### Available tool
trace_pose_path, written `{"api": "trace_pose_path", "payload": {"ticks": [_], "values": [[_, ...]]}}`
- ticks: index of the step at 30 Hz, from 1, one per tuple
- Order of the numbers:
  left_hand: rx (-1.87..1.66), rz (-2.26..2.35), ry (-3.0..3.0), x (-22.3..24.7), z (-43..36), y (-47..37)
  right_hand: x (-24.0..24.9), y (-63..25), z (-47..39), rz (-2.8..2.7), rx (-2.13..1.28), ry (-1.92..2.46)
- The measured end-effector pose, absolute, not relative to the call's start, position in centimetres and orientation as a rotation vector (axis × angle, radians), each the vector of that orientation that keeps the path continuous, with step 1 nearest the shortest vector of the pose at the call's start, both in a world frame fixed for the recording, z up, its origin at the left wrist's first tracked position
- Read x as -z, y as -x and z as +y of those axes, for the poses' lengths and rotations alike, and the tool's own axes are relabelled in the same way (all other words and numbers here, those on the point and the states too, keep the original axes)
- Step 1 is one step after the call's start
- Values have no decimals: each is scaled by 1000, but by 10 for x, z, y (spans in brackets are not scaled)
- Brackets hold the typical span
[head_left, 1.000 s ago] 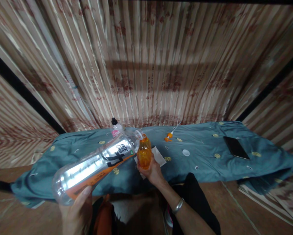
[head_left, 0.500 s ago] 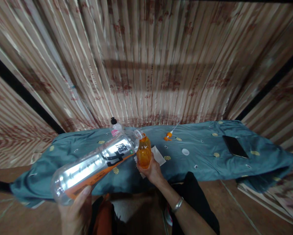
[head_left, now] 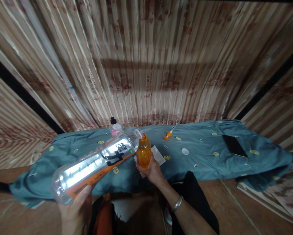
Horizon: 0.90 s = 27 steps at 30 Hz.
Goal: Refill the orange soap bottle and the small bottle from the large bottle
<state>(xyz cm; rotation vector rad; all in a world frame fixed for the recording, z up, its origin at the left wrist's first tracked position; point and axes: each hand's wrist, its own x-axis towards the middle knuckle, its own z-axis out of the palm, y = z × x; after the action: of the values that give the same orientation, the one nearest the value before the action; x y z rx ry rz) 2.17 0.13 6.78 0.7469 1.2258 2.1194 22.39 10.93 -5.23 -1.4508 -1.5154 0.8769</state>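
Note:
My left hand (head_left: 76, 209) is closed around the base end of a large clear plastic bottle (head_left: 94, 166) with a silver and orange label. The bottle is tilted, its uncapped mouth up and to the right, at the open neck of a small orange bottle (head_left: 143, 153). My right hand (head_left: 153, 171) is wrapped round the lower part of that orange bottle, which is near upright. Whether liquid runs between the two I cannot tell. An orange pump head (head_left: 168, 135) with a thin clear tube lies on the cloth, to the right of the orange bottle.
A teal cloth (head_left: 197, 169) covers the table. A clear bottle with a black top (head_left: 113, 121) stands behind the large bottle. White paper (head_left: 158, 156) lies by my right hand, a round white cap (head_left: 185, 151) further right, then a dark phone (head_left: 234, 146). Curtains (head_left: 146, 81) hang behind.
Almost nothing differs. Both hands hold the two bottles in the same position, and the view has shifted very slightly.

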Motion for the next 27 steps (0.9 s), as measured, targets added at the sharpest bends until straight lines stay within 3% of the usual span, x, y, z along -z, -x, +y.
{"api": "trace_pose_path", "payload": {"ticks": [27], "values": [[-2142, 1346, -721, -74, 3, -34, 65, -221, 114, -1520, -816, 1460]]}}
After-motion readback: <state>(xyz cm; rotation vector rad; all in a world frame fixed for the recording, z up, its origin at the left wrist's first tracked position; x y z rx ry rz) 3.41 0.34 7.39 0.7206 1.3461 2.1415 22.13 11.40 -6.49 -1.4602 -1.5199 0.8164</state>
